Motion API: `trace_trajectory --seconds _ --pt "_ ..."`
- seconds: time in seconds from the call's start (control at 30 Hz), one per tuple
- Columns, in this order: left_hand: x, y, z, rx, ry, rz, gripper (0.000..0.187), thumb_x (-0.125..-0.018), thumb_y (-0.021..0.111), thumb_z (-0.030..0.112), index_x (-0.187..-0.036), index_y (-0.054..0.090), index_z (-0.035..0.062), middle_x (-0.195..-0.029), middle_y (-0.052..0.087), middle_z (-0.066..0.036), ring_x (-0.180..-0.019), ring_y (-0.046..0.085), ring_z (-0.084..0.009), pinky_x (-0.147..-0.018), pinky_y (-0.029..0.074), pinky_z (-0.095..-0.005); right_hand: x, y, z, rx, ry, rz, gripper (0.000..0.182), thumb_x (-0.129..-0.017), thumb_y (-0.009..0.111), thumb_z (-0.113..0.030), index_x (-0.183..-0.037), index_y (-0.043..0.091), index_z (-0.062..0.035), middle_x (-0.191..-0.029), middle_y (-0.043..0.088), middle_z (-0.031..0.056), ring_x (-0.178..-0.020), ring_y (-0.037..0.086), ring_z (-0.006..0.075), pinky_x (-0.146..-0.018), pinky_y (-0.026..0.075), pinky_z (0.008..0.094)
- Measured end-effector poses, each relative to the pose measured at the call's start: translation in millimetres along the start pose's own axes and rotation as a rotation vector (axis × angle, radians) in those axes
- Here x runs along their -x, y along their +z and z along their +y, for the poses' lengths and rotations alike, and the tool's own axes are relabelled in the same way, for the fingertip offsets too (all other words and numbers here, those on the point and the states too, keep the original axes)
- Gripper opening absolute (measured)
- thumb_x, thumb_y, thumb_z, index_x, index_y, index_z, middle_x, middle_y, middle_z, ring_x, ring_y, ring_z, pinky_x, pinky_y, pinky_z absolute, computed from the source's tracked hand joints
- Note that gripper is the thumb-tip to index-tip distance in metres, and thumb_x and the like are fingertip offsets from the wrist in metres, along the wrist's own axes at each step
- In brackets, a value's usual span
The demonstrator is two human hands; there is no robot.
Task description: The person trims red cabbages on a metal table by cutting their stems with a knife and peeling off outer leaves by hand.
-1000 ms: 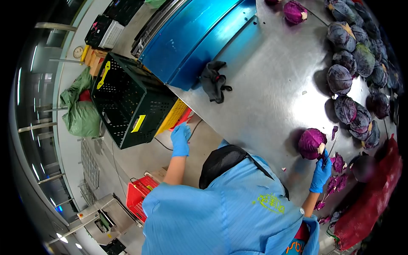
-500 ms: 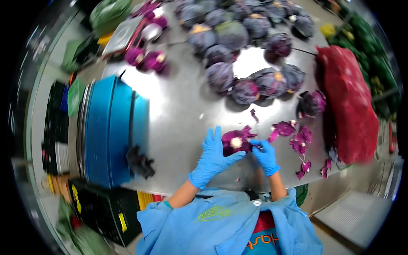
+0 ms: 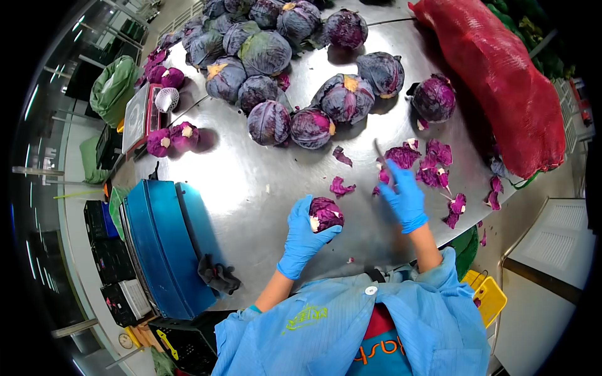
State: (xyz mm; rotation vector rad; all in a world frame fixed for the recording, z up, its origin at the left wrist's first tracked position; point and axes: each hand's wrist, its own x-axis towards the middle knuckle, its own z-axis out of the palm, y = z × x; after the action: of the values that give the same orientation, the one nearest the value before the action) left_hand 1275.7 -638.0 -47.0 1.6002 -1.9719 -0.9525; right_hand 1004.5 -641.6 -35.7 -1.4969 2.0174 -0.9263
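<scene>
My left hand (image 3: 303, 233), in a blue glove, is wrapped round a small red cabbage (image 3: 327, 214) with its pale cut stem facing left. To the right, my gloved right hand (image 3: 404, 198) grips a knife (image 3: 379, 150), its narrow dark blade pointing away from me and its handle hidden in the fingers. Just beyond that hand lie torn purple cabbage leaves (image 3: 401, 156). Two smaller leaf scraps (image 3: 342, 187) rest on the metal between the hands and the whole cabbages.
Many whole red cabbages (image 3: 266, 53) cover the back of the steel table (image 3: 251, 182). A red mesh sack (image 3: 501, 88) lies along the right. Left stand a blue bin (image 3: 160, 244) and a scale (image 3: 137, 119) beside trimmed cabbages (image 3: 184, 136). A dark cloth (image 3: 217, 276) lies near the front edge.
My right hand has moved away from the cabbage, up and to the right. The cabbage has turned in my left hand, and another leaf scrap lies on the table. The view has shifted and tilted.
</scene>
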Motion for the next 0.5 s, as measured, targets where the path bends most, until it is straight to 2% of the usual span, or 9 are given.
trace_trajectory --seconds 0.07,0.13,0.23,0.33,0.43,0.5 --pt "-3.0 2.3 3.8 -0.037 0.013 -0.01 0.104 -0.063 0.087 0.047 -0.14 0.038 -0.0046 -0.136 0.044 -0.028 -0.128 0.041 -0.042 -0.108 0.031 -0.0509 9.9 25.7 -10.3 -0.189 0.035 -0.334 0.055 -0.081 0.078 -0.031 -0.128 0.06 -0.0088 -0.089 0.065 0.0064 -0.077 0.06 0.014 -0.071 0.05 0.0303" --pt "-9.1 2.2 7.4 -0.093 0.024 -0.037 0.105 -0.063 0.087 0.048 -0.14 0.038 -0.0048 -0.135 0.043 -0.028 -0.128 0.04 -0.0423 -0.108 0.031 -0.0506 17.6 52.0 -22.7 -0.292 0.127 -0.626 0.055 -0.08 0.078 -0.038 -0.123 0.063 -0.0067 -0.084 0.065 0.005 -0.073 0.059 0.0116 -0.066 0.049 0.0298" --pt "-12.4 -2.3 9.4 -0.088 -0.036 -0.022 0.101 -0.06 0.089 0.045 -0.135 0.045 -0.006 -0.132 0.047 -0.025 -0.123 0.046 -0.0398 -0.106 0.037 -0.0462 13.9 59.4 -26.7 -0.508 0.437 -0.736 0.052 -0.083 0.075 -0.042 -0.119 0.064 -0.006 -0.086 0.068 0.0087 -0.075 0.063 0.0194 -0.07 0.051 0.0315" --pt "-13.5 2.1 10.0 -0.107 -0.001 0.001 0.102 -0.059 0.089 0.045 -0.135 0.044 -0.0073 -0.132 0.048 -0.025 -0.122 0.046 -0.0396 -0.105 0.037 -0.0463 22.2 68.2 -13.5 -0.625 0.19 -0.606 0.041 -0.087 0.07 -0.042 -0.111 0.065 -0.0084 -0.086 0.067 0.0106 -0.072 0.064 0.0234 -0.066 0.051 0.0347" --pt "-12.6 7.4 8.7 -0.138 0.016 0.014 0.101 -0.06 0.089 0.044 -0.136 0.045 -0.0041 -0.132 0.048 -0.024 -0.122 0.047 -0.0395 -0.105 0.037 -0.0459 23.4 66.1 -9.2 -0.15 -0.212 -0.464 0.025 -0.088 0.067 -0.033 -0.101 0.064 -0.0107 -0.087 0.065 0.0135 -0.073 0.065 0.0308 -0.064 0.052 0.0387" --pt "-16.7 0.7 8.4 -0.112 0.054 -0.09 0.099 -0.06 0.089 0.044 -0.137 0.046 -0.0008 -0.131 0.048 -0.024 -0.122 0.047 -0.0388 -0.106 0.036 -0.0462 27.0 66.4 -9.2 -0.057 -0.283 -0.432 0.02 -0.089 0.064 -0.03 -0.096 0.063 -0.0113 -0.087 0.064 0.0152 -0.076 0.064 0.0346 -0.065 0.052 0.0424"
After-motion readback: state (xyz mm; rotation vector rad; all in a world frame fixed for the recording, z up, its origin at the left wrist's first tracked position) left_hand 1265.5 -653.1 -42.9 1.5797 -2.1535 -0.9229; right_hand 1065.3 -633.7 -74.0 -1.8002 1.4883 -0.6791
